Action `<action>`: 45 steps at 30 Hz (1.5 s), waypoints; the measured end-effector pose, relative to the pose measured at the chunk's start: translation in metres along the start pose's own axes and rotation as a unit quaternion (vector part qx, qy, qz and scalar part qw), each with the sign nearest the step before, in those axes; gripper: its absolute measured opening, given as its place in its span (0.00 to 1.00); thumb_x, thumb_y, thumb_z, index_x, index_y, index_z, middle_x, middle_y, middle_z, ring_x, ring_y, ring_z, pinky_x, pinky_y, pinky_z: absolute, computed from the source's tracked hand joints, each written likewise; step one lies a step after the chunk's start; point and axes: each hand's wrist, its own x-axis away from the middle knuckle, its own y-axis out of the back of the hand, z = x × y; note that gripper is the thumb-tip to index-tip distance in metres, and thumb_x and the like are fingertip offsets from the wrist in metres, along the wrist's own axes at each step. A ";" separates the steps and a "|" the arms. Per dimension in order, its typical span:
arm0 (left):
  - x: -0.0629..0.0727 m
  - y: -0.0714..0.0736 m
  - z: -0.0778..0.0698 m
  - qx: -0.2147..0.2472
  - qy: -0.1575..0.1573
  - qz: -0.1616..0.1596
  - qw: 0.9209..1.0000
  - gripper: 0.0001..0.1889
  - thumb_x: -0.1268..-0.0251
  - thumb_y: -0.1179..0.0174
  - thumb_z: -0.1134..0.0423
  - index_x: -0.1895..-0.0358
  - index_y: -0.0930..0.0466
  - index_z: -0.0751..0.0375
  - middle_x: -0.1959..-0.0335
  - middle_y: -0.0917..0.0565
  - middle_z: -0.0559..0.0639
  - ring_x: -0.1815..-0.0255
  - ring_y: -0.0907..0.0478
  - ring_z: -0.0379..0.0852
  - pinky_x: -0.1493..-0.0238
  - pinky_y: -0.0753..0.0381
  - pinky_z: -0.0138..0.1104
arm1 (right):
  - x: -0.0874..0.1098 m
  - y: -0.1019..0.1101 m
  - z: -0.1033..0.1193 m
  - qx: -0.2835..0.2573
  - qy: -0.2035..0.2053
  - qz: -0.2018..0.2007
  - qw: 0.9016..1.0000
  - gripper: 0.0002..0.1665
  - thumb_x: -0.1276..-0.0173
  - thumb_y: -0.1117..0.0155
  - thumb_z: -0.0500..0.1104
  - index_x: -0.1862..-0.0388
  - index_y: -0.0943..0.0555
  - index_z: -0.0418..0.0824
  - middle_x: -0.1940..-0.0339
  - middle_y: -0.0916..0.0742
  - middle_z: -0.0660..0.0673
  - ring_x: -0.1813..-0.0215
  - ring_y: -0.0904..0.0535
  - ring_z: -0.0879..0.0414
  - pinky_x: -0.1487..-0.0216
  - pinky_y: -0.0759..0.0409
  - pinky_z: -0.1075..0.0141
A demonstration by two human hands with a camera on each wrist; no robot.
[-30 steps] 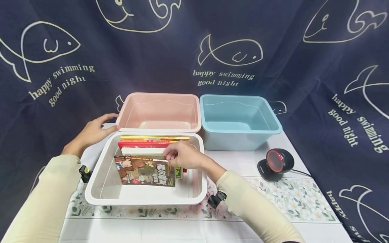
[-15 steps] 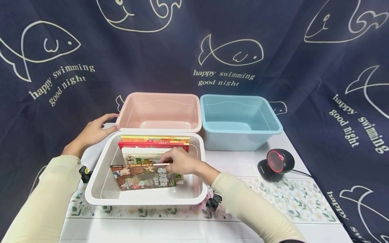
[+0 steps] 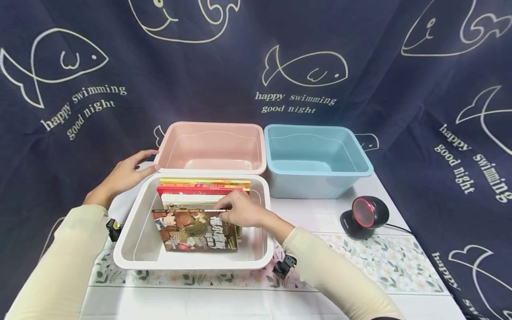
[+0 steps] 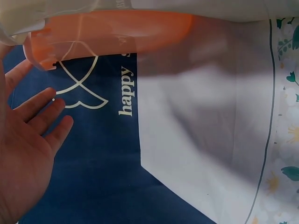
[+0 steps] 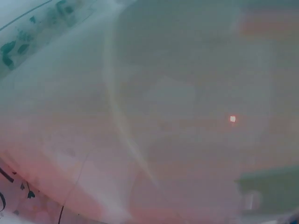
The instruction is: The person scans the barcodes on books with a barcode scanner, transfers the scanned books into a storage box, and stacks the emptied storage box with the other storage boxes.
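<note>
Plainly, a narrow right grip point(image 3: 243, 210) on the brown book point(image 3: 195, 232).

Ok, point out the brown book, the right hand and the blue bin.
Brown book point(image 3: 192, 233): head view, middle of its cover.
Right hand point(image 3: 243, 211): head view, back of the hand.
Blue bin point(image 3: 307, 186): head view, front wall.

Occluded, cropped and blurred areas
Right hand point(image 3: 243, 210) covers the upper right end of the brown book point(image 3: 194, 232); this book hides the lower part of the white book point(image 3: 188, 198) behind; left wrist view crops the left hand point(image 4: 27, 156); right wrist view blurs a green shape point(image 5: 273, 193) beyond identification
</note>
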 end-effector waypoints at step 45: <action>0.001 0.004 -0.004 0.003 0.018 0.013 1.000 0.38 0.26 0.43 0.39 0.21 0.38 0.53 0.21 0.35 0.67 0.24 0.36 0.72 0.27 0.35 0.68 | 0.185 0.117 -0.015 -0.061 -0.163 -0.385 0.906 0.18 0.31 0.28 0.41 0.43 0.12 0.40 0.59 0.10 0.64 0.61 0.13 0.74 0.60 0.16 0.78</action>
